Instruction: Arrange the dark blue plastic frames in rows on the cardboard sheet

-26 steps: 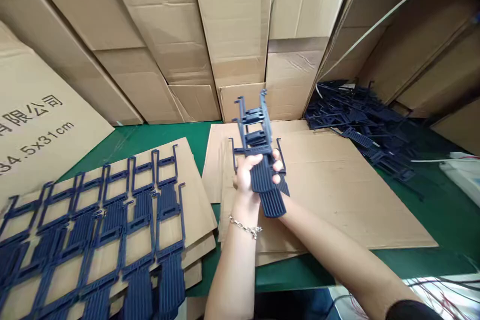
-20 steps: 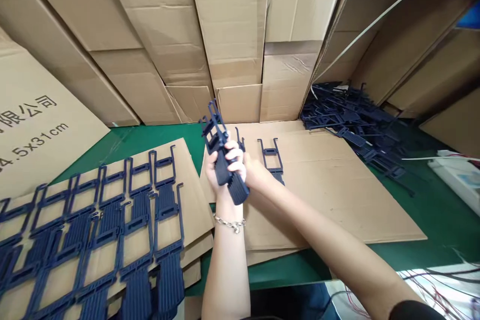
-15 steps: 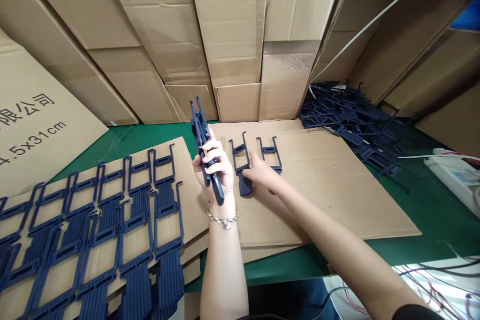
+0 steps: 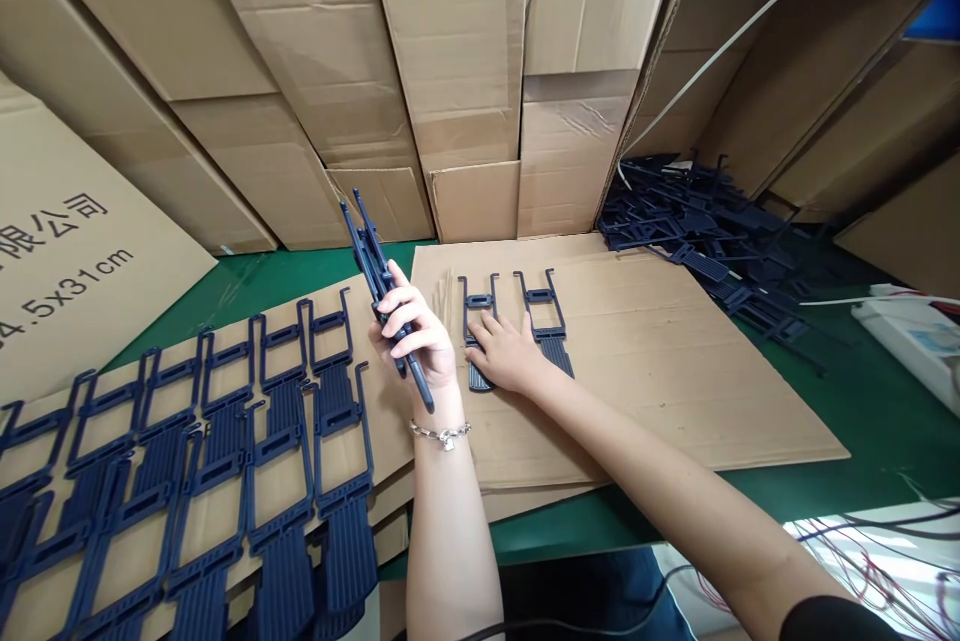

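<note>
Since a moment ago the right hand (image 4: 510, 353) has laid flat, fingers spread, on a second navy plastic bracket (image 4: 477, 336) at frame centre on the cardboard sheet (image 4: 675, 371), while the left hand (image 4: 411, 336) grips the remaining bracket stack (image 4: 375, 271) upright.

The right hand (image 4: 508, 353) covers part of a flat blue piece (image 4: 478, 336); the blue rows (image 4: 187, 461) run off-frame.

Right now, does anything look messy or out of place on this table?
Yes. The dark blue plastic pieces at the back right lie in a tangled heap, while those on the left cardboard sheet sit in neat rows. The two under the right hand lie straight, side by side.
</note>
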`<action>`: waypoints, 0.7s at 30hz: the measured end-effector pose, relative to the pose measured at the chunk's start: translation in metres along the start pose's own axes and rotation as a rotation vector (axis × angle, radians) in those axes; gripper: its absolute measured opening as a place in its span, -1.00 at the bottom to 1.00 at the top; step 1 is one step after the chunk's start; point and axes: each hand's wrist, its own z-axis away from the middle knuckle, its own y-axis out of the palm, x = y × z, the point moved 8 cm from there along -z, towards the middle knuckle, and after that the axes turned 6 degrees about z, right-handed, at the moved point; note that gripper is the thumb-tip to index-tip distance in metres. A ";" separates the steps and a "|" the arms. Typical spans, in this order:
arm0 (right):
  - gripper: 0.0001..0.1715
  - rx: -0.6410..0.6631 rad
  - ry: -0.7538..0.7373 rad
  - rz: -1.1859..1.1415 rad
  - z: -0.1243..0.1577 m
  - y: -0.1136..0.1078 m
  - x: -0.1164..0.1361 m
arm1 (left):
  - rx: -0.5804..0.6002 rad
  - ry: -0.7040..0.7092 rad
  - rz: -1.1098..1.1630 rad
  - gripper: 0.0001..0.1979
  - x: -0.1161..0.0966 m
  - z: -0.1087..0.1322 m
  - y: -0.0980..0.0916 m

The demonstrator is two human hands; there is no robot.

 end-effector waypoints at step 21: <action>-0.27 -0.134 0.341 -0.005 0.003 -0.016 -0.103 | -0.116 0.017 -0.074 -0.48 -0.002 0.001 -0.010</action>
